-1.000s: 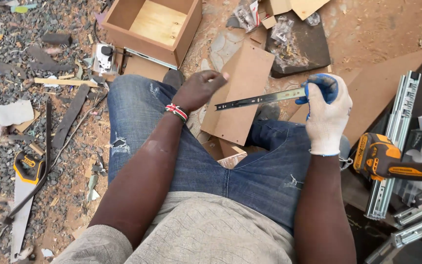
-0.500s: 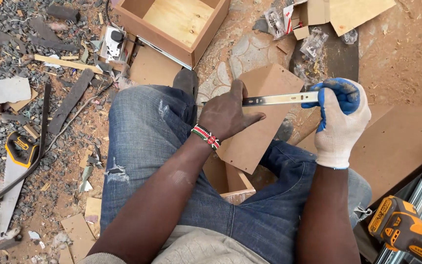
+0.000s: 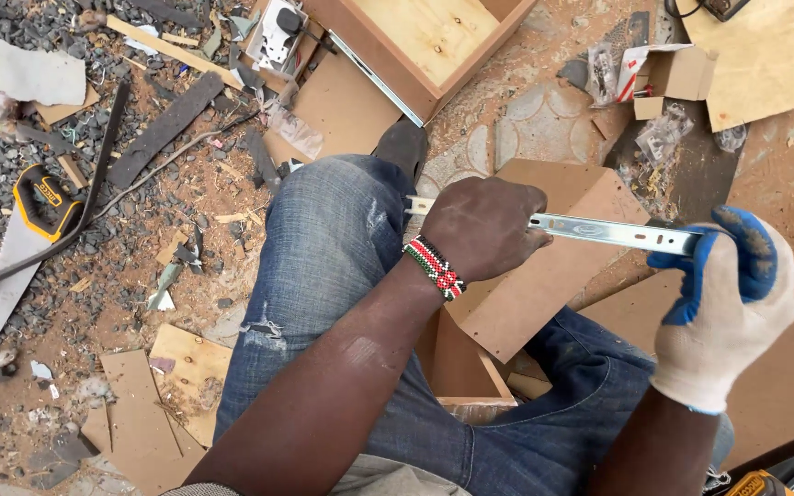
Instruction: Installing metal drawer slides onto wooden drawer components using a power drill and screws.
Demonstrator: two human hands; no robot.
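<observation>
Reddish, sawdust-strewn ground (image 3: pixel 544 83) is seen from above, giving way on the left to dark gravel littered with wood scraps, splinters and torn paper. Brown fibreboard offcuts (image 3: pixel 176 377) are scattered over the dirt, and a larger brown board (image 3: pixel 553 266) is propped between the seated person's knees, which are covered by blue jeans (image 3: pixel 333 248). At the top edge an open wooden drawer box (image 3: pixel 434 37) is set on the ground, with a pale metal runner fixed along its side. Near it, to the right, a small open cardboard carton (image 3: pixel 682 73) lies beside clear plastic bags of fittings. On the left, a handsaw (image 3: pixel 20 248) with a black and yellow handle lies flat on the gravel, crossed by a dark strip of wood. At the bottom right corner an orange power tool is only partly in view.

A silver metal drawer slide (image 3: pixel 618 232) is held level above the brown board, running from one hand to the other. The bare left hand (image 3: pixel 484 225), with a beaded bracelet (image 3: pixel 434 266) at the wrist, is closed over the slide's left portion, a short end sticking out beyond the knuckles toward the knee. The right hand (image 3: pixel 723 303), in a white glove with blue fingertips, is wrapped round the slide's right end, the thumb laid on top.
</observation>
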